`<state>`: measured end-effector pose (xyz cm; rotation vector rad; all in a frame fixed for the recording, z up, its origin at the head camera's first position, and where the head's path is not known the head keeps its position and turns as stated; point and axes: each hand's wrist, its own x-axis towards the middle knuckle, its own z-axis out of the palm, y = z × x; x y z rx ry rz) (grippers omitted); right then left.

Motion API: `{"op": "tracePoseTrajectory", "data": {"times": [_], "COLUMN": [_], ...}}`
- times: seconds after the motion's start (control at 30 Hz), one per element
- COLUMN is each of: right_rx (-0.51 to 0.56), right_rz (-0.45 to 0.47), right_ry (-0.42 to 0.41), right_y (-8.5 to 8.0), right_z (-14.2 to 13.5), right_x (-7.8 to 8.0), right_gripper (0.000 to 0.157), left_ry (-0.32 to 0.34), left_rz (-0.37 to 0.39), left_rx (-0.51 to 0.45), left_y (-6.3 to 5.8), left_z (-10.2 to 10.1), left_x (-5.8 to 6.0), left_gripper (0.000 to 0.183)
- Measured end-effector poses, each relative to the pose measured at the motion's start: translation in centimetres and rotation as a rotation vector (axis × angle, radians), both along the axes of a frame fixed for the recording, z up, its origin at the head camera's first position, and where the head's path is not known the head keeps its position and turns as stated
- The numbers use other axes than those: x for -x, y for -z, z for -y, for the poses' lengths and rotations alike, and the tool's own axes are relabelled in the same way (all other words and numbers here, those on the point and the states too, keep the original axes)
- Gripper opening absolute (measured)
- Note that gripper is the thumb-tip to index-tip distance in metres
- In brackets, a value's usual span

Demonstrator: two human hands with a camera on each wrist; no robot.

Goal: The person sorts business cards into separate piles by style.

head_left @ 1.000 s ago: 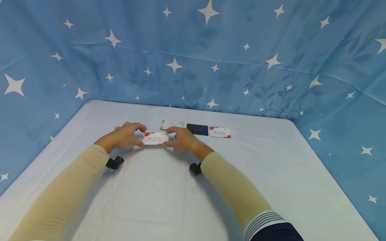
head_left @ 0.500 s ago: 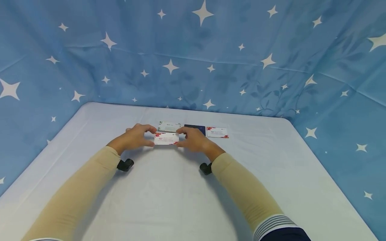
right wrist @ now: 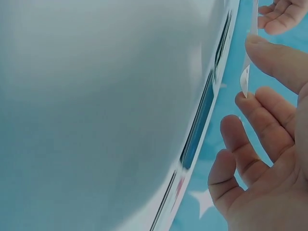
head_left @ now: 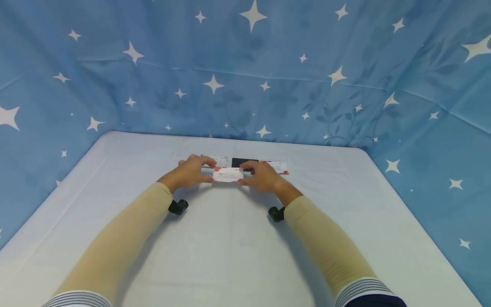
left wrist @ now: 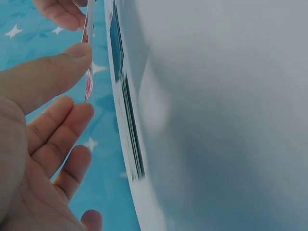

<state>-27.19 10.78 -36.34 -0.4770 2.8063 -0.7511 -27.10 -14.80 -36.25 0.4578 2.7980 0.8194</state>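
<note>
A white business card with red flowers in its corners (head_left: 228, 174) is stretched between my two hands, held over the table. My left hand (head_left: 189, 171) pinches its left end between thumb and fingertips; my right hand (head_left: 264, 177) pinches the right end likewise. Both wrist views show the card edge-on, bowing slightly, with the other fingers spread loosely below the pinch. Just behind it lie a white card stack with green leaves (head_left: 220, 160), a dark blue stack (head_left: 239, 161) and another red-flowered stack (head_left: 277, 166), the first two partly hidden by my hands and the card.
The stacks stand in a row near the far edge of the white-covered table (head_left: 215, 247). A blue star-patterned curtain (head_left: 245, 85) hangs right behind that edge. Black wrist cameras (head_left: 178, 207) jut out beneath both wrists.
Both hands have carried the red-flowered card to the right, from the left of the row to in front of the leaf and dark blue stacks. The pinch at both ends stays the same.
</note>
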Motion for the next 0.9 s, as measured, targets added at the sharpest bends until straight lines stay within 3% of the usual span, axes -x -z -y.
{"op": "tracePoseTrajectory", "data": {"times": [0.53, 0.73, 0.9], "right_rx": [0.003, 0.003, 0.036], "right_rz": [-0.006, 0.011, 0.01], "right_ry": [0.086, 0.135, 0.163], "right_y": [-0.3, -0.4, 0.0], "right_z": [-6.9, -9.5, -11.0], "right_x": [2.1, 2.9, 3.0], "right_gripper": [0.057, 0.058, 0.058], "left_ry": [0.031, 0.058, 0.039], "left_rz": [-0.045, -0.088, -0.128], "left_rx": [0.001, 0.018, -0.004], "left_y": [-0.2, 0.5, 1.5], "left_z": [-7.7, -10.6, -12.7], "left_x": [3.7, 5.1, 5.4], "left_gripper": [0.051, 0.053, 0.051]}}
